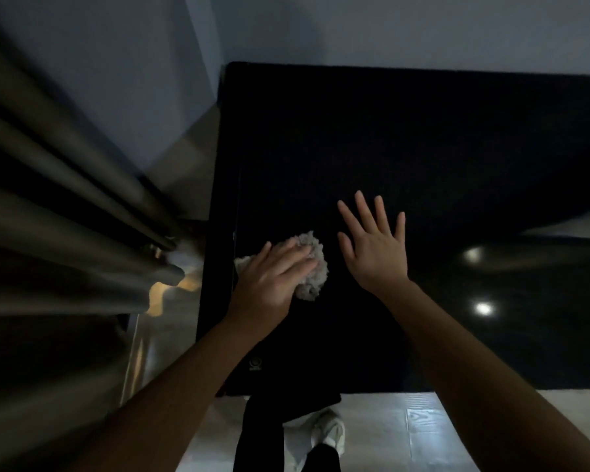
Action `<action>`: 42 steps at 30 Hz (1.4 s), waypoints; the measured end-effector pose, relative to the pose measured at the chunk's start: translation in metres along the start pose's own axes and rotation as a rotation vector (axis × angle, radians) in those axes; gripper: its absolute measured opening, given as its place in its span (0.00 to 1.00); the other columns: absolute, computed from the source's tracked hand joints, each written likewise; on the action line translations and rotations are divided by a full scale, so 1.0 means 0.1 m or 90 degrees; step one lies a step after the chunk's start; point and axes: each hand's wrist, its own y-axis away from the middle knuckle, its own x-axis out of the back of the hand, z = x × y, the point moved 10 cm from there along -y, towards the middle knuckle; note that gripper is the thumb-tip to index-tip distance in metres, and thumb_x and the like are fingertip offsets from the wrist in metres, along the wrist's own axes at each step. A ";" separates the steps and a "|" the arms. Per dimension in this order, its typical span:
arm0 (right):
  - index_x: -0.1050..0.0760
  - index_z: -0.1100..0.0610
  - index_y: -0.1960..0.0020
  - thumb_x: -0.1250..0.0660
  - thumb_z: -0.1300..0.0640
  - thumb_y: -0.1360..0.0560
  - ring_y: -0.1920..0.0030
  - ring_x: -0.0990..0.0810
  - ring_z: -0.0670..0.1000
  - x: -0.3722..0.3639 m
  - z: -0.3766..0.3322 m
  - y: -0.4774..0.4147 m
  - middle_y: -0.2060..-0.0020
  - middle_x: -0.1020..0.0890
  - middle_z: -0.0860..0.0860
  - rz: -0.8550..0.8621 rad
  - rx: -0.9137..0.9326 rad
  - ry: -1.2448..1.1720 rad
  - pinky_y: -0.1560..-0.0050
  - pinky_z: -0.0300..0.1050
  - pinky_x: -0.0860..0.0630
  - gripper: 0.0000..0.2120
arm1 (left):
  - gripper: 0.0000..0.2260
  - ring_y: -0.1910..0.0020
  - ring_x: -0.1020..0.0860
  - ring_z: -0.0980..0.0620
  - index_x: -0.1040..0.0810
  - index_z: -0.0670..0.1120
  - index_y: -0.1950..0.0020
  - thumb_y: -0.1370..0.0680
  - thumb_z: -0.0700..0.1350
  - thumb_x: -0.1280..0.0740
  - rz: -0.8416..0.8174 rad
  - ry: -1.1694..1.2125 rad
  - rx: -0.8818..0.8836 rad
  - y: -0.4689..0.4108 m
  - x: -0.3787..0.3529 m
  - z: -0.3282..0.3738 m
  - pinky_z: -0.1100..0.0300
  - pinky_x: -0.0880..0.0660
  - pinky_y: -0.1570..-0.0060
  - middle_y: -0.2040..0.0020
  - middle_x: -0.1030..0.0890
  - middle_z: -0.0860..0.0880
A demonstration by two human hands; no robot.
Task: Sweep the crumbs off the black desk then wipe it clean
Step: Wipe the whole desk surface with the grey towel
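Note:
The black desk [406,148] fills the middle and right of the view, its glossy top reflecting two ceiling lights. A crumpled light grey cloth [312,267] lies on the desk close to its left edge. My left hand [269,281] lies on top of the cloth with its fingers stretched across it, pressing it to the desk. My right hand [375,243] is just to the right of the cloth, palm down, fingers spread and straight, holding nothing. No crumbs show on the dark surface.
Heavy grey curtains [65,216] hang at the left, close beside the desk's left edge. A pale wall runs behind the desk. Below the near edge I see light floor tiles [406,430], dark trouser legs and a white shoe [327,434].

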 end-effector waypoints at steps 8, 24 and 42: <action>0.65 0.37 0.26 0.58 0.37 0.20 0.25 0.66 0.52 -0.02 0.09 -0.24 0.25 0.63 0.43 0.016 -0.022 0.004 0.30 0.61 0.67 0.26 | 0.17 0.29 0.32 0.45 0.23 0.44 0.35 0.22 0.35 0.41 0.052 0.017 0.042 -1.20 0.37 -0.63 0.39 0.38 0.31 0.33 0.25 0.46; 0.59 0.40 0.23 0.58 0.36 0.20 0.24 0.65 0.55 0.19 0.15 -1.36 0.22 0.59 0.46 0.055 -0.040 0.020 0.31 0.64 0.67 0.28 | 0.17 0.29 0.33 0.46 0.23 0.43 0.35 0.23 0.36 0.40 0.073 0.049 -0.004 -1.60 0.47 -0.84 0.40 0.39 0.30 0.33 0.25 0.46; 0.60 0.38 0.24 0.59 0.34 0.22 0.24 0.64 0.56 0.41 0.27 -2.28 0.22 0.59 0.46 0.049 -0.104 0.018 0.30 0.68 0.63 0.29 | 0.19 0.30 0.31 0.44 0.22 0.45 0.37 0.25 0.32 0.38 0.223 -0.019 0.117 -2.86 0.78 -1.64 0.41 0.40 0.29 0.36 0.23 0.46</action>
